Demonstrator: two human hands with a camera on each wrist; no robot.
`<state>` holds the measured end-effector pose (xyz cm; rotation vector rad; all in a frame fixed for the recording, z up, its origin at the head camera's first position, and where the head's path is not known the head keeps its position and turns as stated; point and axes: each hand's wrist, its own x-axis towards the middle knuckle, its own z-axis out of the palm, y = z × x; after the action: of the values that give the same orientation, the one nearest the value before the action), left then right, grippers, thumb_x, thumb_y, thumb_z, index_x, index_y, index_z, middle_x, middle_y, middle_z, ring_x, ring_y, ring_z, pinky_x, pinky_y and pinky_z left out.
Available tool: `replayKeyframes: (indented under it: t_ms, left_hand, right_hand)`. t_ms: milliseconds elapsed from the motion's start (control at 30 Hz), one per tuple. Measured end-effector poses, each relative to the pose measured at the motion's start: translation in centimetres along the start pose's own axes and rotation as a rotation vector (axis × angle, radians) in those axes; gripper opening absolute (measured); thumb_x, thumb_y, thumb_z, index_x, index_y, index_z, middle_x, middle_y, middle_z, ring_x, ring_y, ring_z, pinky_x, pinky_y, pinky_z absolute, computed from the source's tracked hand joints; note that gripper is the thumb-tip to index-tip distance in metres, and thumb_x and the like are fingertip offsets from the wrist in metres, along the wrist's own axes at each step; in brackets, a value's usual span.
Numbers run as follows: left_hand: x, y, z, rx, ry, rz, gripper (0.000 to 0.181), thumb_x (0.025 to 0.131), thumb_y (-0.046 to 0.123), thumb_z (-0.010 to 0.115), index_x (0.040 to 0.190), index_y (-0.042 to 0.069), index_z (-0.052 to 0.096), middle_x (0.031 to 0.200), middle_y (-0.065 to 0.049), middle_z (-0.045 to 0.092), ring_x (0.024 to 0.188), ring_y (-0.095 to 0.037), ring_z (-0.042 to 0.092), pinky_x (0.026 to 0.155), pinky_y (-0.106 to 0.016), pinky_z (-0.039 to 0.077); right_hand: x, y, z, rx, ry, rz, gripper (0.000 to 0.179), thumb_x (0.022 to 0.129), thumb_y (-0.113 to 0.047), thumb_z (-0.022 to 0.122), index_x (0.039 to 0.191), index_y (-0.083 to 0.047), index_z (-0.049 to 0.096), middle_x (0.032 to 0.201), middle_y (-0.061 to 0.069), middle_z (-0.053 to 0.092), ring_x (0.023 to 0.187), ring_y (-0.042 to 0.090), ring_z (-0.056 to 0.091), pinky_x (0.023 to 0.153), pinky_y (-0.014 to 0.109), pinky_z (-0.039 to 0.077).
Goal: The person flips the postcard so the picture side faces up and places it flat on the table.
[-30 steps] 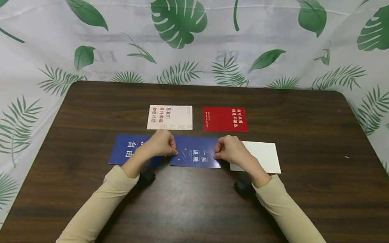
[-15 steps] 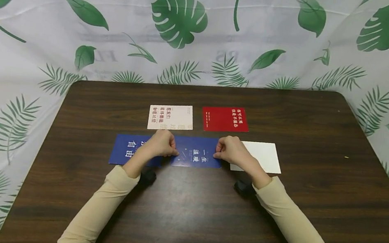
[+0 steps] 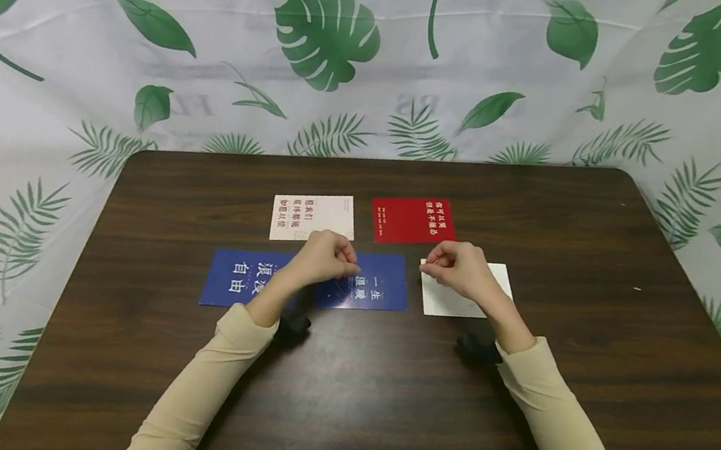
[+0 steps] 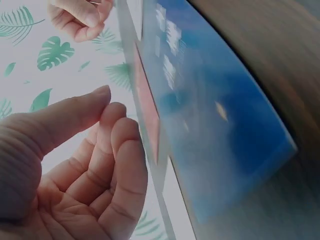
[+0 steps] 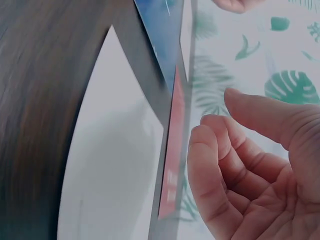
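Note:
My left hand [image 3: 321,259] hovers over the middle blue card [image 3: 383,286] with white lettering. Its fingers are loosely curled with nothing held, as the left wrist view shows, and the blue card lies flat beyond them. Above the blank white card [image 3: 456,301] is my right hand [image 3: 461,270], likewise relaxed; in the right wrist view a gap separates thumb and fingertips. Left of the middle card, another blue card [image 3: 231,280] lies end to end with it; my left hand covers where they meet. A narrow strip of table separates the middle card from the white one.
Behind this row lie a pale card [image 3: 310,214] with dark lettering and a red card [image 3: 409,223] with white lettering. All rest on a dark wood-grain table [image 3: 346,423]. A leaf-printed curtain [image 3: 218,59] hangs along the table's far edge.
Both hands have let go of the middle blue card's ends and lifted. Each has shifted right, the left over that card and the right over the white card. The cards keep their places.

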<state>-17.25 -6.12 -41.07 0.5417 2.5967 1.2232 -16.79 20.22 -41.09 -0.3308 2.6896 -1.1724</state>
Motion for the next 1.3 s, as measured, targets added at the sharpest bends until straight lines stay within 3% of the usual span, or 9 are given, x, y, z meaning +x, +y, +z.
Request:
replayKeyframes:
  t_ms: [233, 600, 800, 1067, 1300]
  left_hand:
    - [1.3, 1.6, 1.6, -0.01, 0.032, 0.074, 0.009, 0.075, 0.005, 0.075, 0.076, -0.001, 0.069, 0.065, -0.007, 0.066, 0.054, -0.008, 0.054, 0.054, -0.019, 0.042]
    - [3.0, 4.0, 4.8, -0.056, -0.007, 0.091, 0.009, 0.077, 0.005, 0.075, 0.08, -0.001, 0.069, 0.072, -0.008, 0.067, 0.061, -0.013, 0.06, 0.058, -0.018, 0.045]
    - [3.6, 4.9, 6.5, -0.067, -0.027, 0.1, 0.019, 0.076, 0.005, 0.075, 0.088, -0.006, 0.066, 0.072, -0.011, 0.066, 0.064, -0.016, 0.061, 0.06, -0.019, 0.047]
    - [4.5, 5.2, 7.9, -0.024, -0.034, 0.03, 0.034, 0.076, 0.009, 0.076, 0.102, -0.008, 0.062, 0.075, -0.011, 0.068, 0.07, -0.019, 0.063, 0.073, -0.027, 0.05]
    - [5.3, 5.1, 8.7, 0.019, -0.055, -0.034, 0.043, 0.074, 0.012, 0.078, 0.108, -0.007, 0.06, 0.074, -0.01, 0.069, 0.072, -0.018, 0.065, 0.074, -0.027, 0.051]
  right_hand:
    - [-0.7, 1.2, -1.4, 0.039, 0.036, 0.053, 0.014, 0.082, -0.012, 0.073, 0.084, 0.0, 0.066, 0.068, 0.006, 0.061, 0.058, 0.019, 0.06, 0.054, 0.025, 0.051]
    - [-1.8, 3.1, -3.3, 0.038, 0.079, 0.097, 0.017, 0.083, -0.014, 0.071, 0.088, 0.001, 0.065, 0.069, 0.009, 0.062, 0.057, 0.02, 0.059, 0.054, 0.026, 0.051]
    - [-2.4, 4.1, -4.2, 0.019, 0.099, 0.138, 0.02, 0.083, -0.014, 0.072, 0.091, 0.003, 0.064, 0.07, 0.01, 0.062, 0.058, 0.019, 0.06, 0.055, 0.025, 0.051]
    - [-3.3, 5.4, -5.3, -0.006, 0.108, 0.178, 0.029, 0.081, -0.014, 0.074, 0.1, 0.004, 0.061, 0.078, 0.012, 0.06, 0.058, 0.017, 0.056, 0.055, 0.028, 0.051]
    - [-3.6, 6.2, -5.9, -0.072, 0.111, 0.202, 0.04, 0.078, -0.013, 0.076, 0.109, 0.004, 0.058, 0.087, 0.013, 0.056, 0.074, 0.022, 0.052, 0.06, 0.024, 0.044]
